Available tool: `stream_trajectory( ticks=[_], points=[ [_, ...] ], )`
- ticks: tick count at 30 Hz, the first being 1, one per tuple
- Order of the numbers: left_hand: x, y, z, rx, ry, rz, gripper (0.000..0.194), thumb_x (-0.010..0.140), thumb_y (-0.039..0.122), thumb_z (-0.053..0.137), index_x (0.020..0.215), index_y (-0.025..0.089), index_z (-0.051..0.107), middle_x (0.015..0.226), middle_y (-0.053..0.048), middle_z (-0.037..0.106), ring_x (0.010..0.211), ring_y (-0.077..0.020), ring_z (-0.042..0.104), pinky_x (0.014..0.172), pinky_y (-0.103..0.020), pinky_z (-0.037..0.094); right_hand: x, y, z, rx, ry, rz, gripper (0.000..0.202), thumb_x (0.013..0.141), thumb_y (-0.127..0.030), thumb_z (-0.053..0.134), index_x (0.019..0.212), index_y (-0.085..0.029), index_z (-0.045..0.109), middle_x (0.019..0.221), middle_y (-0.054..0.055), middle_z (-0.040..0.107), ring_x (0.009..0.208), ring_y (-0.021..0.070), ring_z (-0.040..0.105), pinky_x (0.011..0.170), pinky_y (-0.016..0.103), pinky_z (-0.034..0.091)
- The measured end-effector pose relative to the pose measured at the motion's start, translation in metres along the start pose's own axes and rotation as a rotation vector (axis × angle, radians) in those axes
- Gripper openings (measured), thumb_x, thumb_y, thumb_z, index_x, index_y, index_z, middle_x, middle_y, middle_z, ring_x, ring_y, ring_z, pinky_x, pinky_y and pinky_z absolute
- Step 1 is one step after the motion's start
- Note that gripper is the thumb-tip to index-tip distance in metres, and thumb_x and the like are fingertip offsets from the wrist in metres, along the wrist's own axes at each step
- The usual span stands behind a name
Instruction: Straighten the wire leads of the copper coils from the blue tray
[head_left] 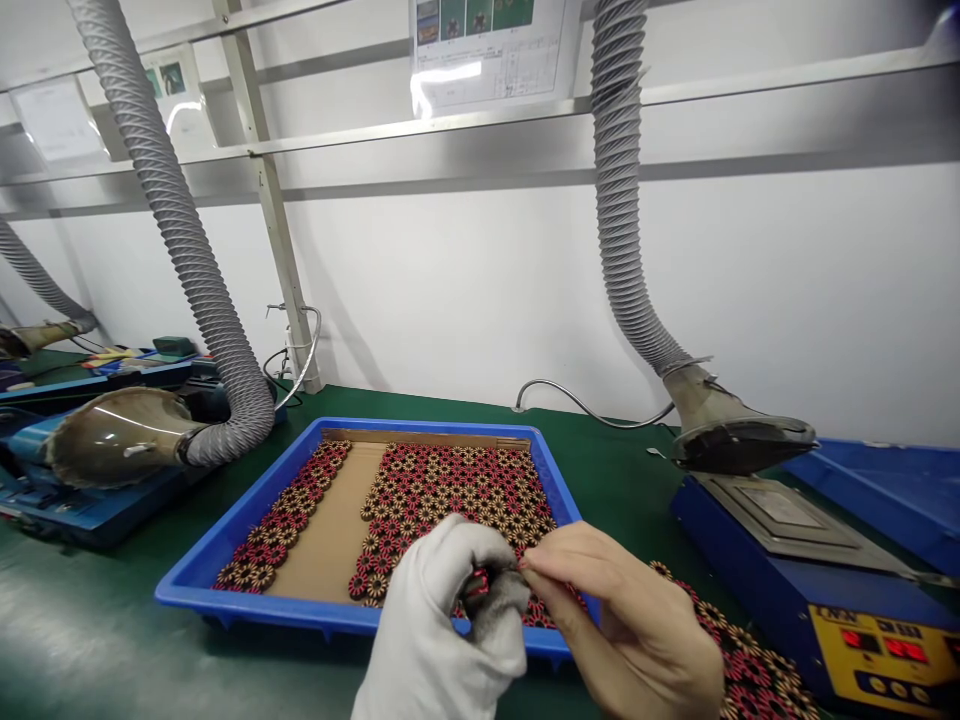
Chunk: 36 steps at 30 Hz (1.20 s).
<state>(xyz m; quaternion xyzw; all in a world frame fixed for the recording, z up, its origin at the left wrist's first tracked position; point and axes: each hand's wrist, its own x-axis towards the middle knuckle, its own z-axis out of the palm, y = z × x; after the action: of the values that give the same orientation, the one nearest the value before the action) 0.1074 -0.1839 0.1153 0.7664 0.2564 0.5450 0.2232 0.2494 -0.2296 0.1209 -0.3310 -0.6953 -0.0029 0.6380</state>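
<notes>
My left hand point(435, 625), in a white glove with a dirty fingertip, is curled round a small motor stator point(478, 582); only a bit of its red winding shows between the fingers. My bare right hand point(634, 620) meets it at the fingertips, thumb and forefinger pinched together. What that pinch holds is too small to make out. Both hands are over the near right edge of a blue tray point(277, 603). Rows of wound stators point(457, 480), red and copper-coloured, lie on cardboard in the tray.
More stators point(750, 665) lie on the green bench at right, beside a blue soldering pot point(795, 590) with a red display. A fume hood point(742, 435) hangs above it, another hood point(120, 435) at left. A blue bin point(892, 490) stands at far right.
</notes>
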Motion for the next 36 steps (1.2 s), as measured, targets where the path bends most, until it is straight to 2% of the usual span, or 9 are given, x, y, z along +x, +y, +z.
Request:
stream_trajectory(
  ticks=[7,14,18,20,22,25,27,29,36],
  points=[
    [0.004,0.002,-0.007,0.204,-0.025,0.205,0.024,0.074,0.002,0.051,0.084,0.024,0.052,0.069,0.002,0.053,0.058,-0.0125,0.050,0.057,-0.024,0.042,0.001,0.001,0.000,0.021,-0.008,0.045,0.034,0.082,0.007,0.061,0.099,-0.022,0.069,0.078,0.002,0.070,0.071,0.0174,0.065,0.063,0.029,0.053],
    [0.006,0.005,-0.011,0.362,-0.062,0.355,0.017,0.075,0.005,0.052,0.079,0.021,0.055,0.067,0.000,0.053,0.056,-0.0138,0.049,0.054,-0.025,0.041,0.000,0.000,-0.007,-0.079,-0.126,0.054,0.021,0.089,-0.001,0.057,0.094,-0.021,0.062,0.077,0.001,0.066,0.070,0.0153,0.061,0.065,0.027,0.048],
    [0.010,0.008,-0.010,0.532,-0.004,0.463,0.013,0.076,0.007,0.053,0.074,0.018,0.060,0.062,-0.004,0.057,0.054,-0.0167,0.052,0.051,-0.027,0.043,-0.004,-0.002,-0.002,0.043,-0.161,0.408,0.022,0.100,-0.021,0.045,0.078,-0.021,0.051,0.067,-0.001,0.050,0.060,0.0138,0.047,0.054,0.025,0.039],
    [0.011,0.010,-0.009,0.582,0.023,0.479,0.013,0.075,0.008,0.052,0.073,0.017,0.061,0.061,-0.006,0.058,0.053,-0.0176,0.052,0.049,-0.029,0.043,-0.004,-0.002,0.002,0.304,-0.138,0.617,0.032,0.102,-0.033,0.042,0.073,-0.021,0.048,0.061,-0.003,0.043,0.053,0.0127,0.042,0.049,0.024,0.036],
    [0.011,0.010,-0.009,0.548,0.038,0.460,0.014,0.073,0.006,0.052,0.076,0.018,0.059,0.063,-0.005,0.059,0.054,-0.0176,0.053,0.051,-0.029,0.045,-0.004,-0.001,0.004,0.547,-0.062,0.672,0.038,0.103,-0.038,0.042,0.069,-0.021,0.047,0.055,-0.005,0.043,0.048,0.0117,0.042,0.047,0.024,0.037],
    [0.010,0.007,-0.009,0.371,0.027,0.335,0.020,0.073,0.002,0.051,0.080,0.021,0.053,0.068,-0.001,0.057,0.057,-0.0150,0.053,0.054,-0.027,0.046,-0.003,0.001,0.003,0.431,0.099,0.446,0.026,0.100,-0.026,0.050,0.078,-0.020,0.063,0.060,-0.001,0.058,0.055,0.0137,0.055,0.054,0.025,0.044],
    [0.009,0.004,-0.009,0.242,0.003,0.242,0.024,0.073,0.001,0.050,0.083,0.023,0.051,0.069,0.002,0.053,0.058,-0.0125,0.052,0.055,-0.024,0.045,-0.003,0.001,0.002,0.211,0.096,0.225,0.019,0.093,-0.008,0.058,0.093,-0.022,0.071,0.072,0.001,0.068,0.068,0.0161,0.062,0.062,0.027,0.048],
    [0.009,0.001,-0.009,0.155,-0.007,0.205,0.026,0.074,0.001,0.050,0.085,0.024,0.051,0.069,0.003,0.052,0.059,-0.0113,0.052,0.057,-0.022,0.045,-0.001,0.002,0.001,0.110,0.032,0.071,0.036,0.085,0.006,0.059,0.103,-0.023,0.072,0.081,0.002,0.071,0.075,0.0176,0.065,0.067,0.029,0.051],
    [0.012,0.007,-0.008,0.098,-0.007,0.259,0.020,0.074,0.003,0.048,0.077,0.022,0.052,0.062,0.002,0.053,0.058,-0.0120,0.053,0.053,-0.020,0.046,0.005,0.002,-0.001,-0.006,-0.055,-0.099,0.034,0.080,0.010,0.059,0.100,-0.016,0.068,0.080,0.005,0.068,0.074,0.0177,0.062,0.068,0.030,0.052]
  ],
)
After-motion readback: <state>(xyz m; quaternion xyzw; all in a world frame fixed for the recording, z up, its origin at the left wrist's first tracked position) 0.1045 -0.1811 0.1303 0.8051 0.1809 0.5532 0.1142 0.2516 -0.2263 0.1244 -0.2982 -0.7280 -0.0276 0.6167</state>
